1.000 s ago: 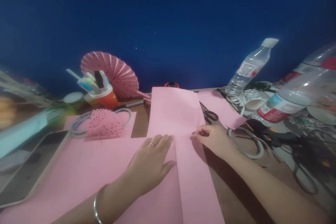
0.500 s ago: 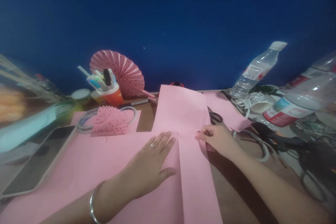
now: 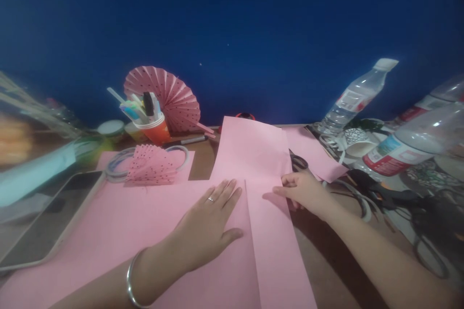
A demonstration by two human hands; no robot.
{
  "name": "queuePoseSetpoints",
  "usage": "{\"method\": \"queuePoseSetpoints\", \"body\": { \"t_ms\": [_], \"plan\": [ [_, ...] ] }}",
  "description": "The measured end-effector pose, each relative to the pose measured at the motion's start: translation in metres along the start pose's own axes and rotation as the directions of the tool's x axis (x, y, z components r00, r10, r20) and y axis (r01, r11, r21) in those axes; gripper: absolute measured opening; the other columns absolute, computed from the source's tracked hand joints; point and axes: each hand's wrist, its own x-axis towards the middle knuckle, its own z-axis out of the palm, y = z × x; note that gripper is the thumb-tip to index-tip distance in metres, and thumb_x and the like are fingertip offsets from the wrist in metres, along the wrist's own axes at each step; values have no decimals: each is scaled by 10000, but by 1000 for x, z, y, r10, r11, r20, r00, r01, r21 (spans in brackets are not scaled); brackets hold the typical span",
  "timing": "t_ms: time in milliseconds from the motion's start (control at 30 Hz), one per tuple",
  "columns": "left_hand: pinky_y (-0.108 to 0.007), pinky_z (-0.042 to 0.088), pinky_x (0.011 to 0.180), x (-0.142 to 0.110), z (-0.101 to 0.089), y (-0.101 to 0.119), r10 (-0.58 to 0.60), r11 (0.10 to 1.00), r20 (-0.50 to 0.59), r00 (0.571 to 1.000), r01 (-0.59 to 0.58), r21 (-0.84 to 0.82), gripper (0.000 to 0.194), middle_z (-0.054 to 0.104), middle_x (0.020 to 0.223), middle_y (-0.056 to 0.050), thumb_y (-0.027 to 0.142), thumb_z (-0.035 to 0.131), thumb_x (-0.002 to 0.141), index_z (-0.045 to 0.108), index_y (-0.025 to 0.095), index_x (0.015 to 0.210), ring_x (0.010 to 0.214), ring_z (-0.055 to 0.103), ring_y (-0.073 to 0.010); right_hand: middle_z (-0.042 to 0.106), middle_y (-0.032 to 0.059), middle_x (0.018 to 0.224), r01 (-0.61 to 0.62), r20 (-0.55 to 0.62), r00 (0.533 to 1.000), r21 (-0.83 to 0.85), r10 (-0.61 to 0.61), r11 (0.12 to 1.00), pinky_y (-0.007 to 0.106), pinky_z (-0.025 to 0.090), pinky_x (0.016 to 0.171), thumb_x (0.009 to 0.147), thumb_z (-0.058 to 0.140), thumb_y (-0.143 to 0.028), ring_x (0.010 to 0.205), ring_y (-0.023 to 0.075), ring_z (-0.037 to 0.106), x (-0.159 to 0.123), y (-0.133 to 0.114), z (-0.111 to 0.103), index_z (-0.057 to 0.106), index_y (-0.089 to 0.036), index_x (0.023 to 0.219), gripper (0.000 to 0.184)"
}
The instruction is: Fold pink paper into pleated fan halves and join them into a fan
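Note:
My left hand (image 3: 208,224) lies flat with fingers spread on a large pink paper sheet (image 3: 137,227). To its right a long crease or edge runs toward me, with a narrower pink paper strip (image 3: 277,246) beyond it. My right hand (image 3: 308,197) pinches the right border of this paper, thumb and index finger together; the other fingers curl partly out of sight underneath. Behind both hands a pink paper flap (image 3: 252,149) tilts up at the back. Whether flap and strip are one piece I cannot tell.
A dotted pink folded paper (image 3: 152,164) rests on tape rolls (image 3: 119,166). Behind stand a pen cup (image 3: 155,130) and a pleated pink fan (image 3: 170,96). A phone (image 3: 50,222) lies left. Scissors (image 3: 299,161), bottles (image 3: 357,96) and cables (image 3: 357,193) crowd the right.
My right hand has shifted slightly right and toward me along the paper's border, its fingers still closed. My left hand stays pressed in the same spot.

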Motion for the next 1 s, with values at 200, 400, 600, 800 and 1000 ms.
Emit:
{"method": "queuePoseSetpoints", "body": {
  "t_ms": [200,400,600,800,1000],
  "plan": [
    [-388,126,1054,3,2,-1,9,1000,-16,1000,-9,-3,642,77,1438,-37,505,258,840,27,221,1367,1307,74,-212,491,-40,321,21,-51,998,-80,-25,997,197,282,348,639,601,-420,294,87,429,3,6,2,452,-190,475,319],
    [-388,117,1053,3,4,0,-5,1000,-25,1000,5,-1,627,87,1439,-42,488,264,845,39,224,1367,1306,84,-211,525,-22,350,13,-37,999,-34,-14,999,199,310,335,644,592,-421,308,106,472,7,14,3,469,-191,500,298],
    [-385,124,1053,4,5,-4,-1,1000,-29,1000,1,0,626,93,1439,-35,491,267,842,47,230,1367,1307,80,-211,488,-37,324,40,-15,999,-26,-40,999,195,285,344,664,572,-427,291,84,419,3,10,-1,451,-191,467,330],
    [-395,120,1051,8,7,-14,-70,998,-54,996,70,4,625,88,1439,-51,496,252,843,67,211,1367,1307,81,-219,438,-54,315,108,11,994,-66,-107,992,196,282,360,655,589,-411,295,78,391,2,8,3,455,-187,440,338],
    [-404,122,1048,10,5,-14,-81,997,-48,996,80,-11,633,93,1437,-61,506,237,841,57,207,1368,1304,92,-228,486,-40,352,123,8,992,-106,-123,987,208,356,424,678,576,-359,339,95,463,1,7,3,465,-187,438,315]
  ]
}}
